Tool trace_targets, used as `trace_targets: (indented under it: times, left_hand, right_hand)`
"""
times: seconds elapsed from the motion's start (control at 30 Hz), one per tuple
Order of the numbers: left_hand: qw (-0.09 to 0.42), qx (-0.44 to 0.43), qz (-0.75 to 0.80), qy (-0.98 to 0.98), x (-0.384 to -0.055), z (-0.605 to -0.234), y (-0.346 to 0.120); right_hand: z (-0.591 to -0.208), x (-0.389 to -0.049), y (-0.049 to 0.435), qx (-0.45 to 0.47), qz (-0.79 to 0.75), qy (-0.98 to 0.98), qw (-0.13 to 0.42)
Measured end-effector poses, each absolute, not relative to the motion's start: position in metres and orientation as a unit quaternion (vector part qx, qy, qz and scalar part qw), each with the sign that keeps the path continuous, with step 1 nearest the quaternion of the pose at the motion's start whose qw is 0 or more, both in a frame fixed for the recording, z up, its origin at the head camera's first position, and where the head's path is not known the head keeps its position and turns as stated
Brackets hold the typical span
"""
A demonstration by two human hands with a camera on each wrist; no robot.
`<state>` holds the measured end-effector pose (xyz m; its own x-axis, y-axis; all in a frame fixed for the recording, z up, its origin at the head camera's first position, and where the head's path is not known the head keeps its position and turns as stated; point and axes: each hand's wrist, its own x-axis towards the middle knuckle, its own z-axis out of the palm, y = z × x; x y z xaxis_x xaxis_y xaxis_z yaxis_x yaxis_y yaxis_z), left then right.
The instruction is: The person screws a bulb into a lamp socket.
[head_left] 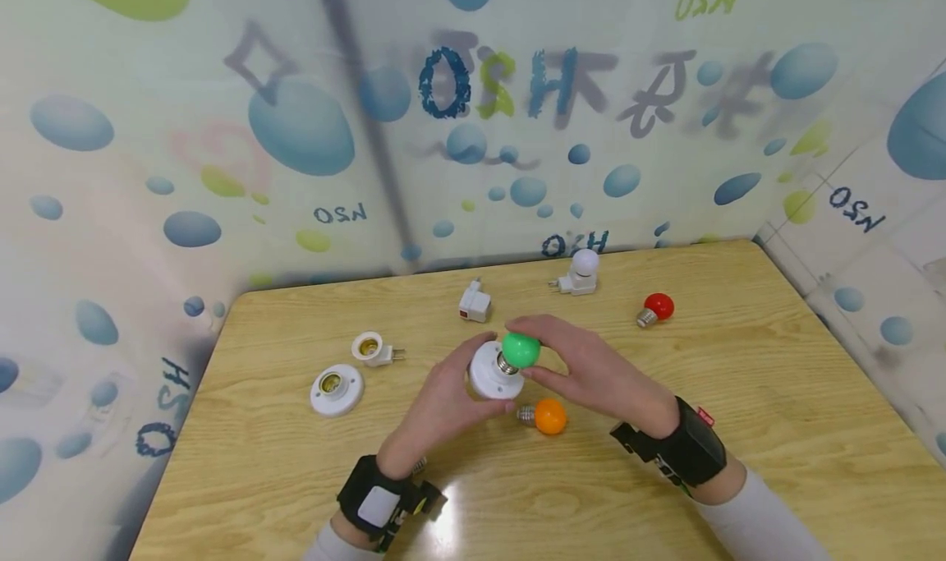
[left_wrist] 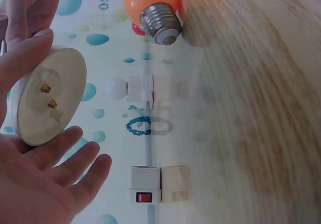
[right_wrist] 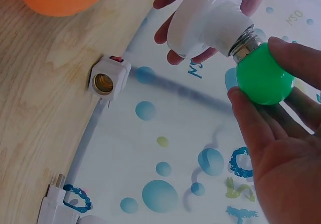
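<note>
Near the middle of the head view, my left hand (head_left: 443, 393) grips a round white lamp holder (head_left: 488, 380) by its rim. The back of that holder (left_wrist: 57, 93), with two brass screws, faces the left wrist camera. My right hand (head_left: 580, 364) pinches a green bulb (head_left: 521, 351) between thumb and fingers. In the right wrist view, the metal screw base of the green bulb (right_wrist: 266, 76) sits at the mouth of the lamp holder (right_wrist: 208, 23), partly inside it. An orange bulb (head_left: 550, 416) lies on the table just below the hands.
The wooden table (head_left: 251, 446) also bears a second round lamp holder (head_left: 337, 390), a plug-in socket (head_left: 373, 349), a switched socket adapter (head_left: 475, 302), an adapter with a white bulb (head_left: 583, 272) and a red bulb (head_left: 658, 307). A patterned wall covering (head_left: 473, 191) rises behind its far edge.
</note>
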<state>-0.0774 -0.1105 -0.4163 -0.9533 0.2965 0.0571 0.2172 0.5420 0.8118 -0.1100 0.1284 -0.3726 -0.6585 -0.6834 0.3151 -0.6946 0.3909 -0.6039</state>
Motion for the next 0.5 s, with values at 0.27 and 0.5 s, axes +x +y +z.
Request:
trace_targets:
  times: [0.27,0.5]
  left_hand:
    - [0.024,0.148,0.468,0.871,-0.0754,-0.4185,-0.1109]
    - [0.009,0.16,0.461,0.873,-0.0744,-0.4191,-0.1103]
  right_hand:
    - [-0.3723,-0.1089,0.1325,0.439,0.34,-0.831,0.041]
    - [-0.3742,-0.1098,0.1303,0.419,0.345,-0.838,0.058]
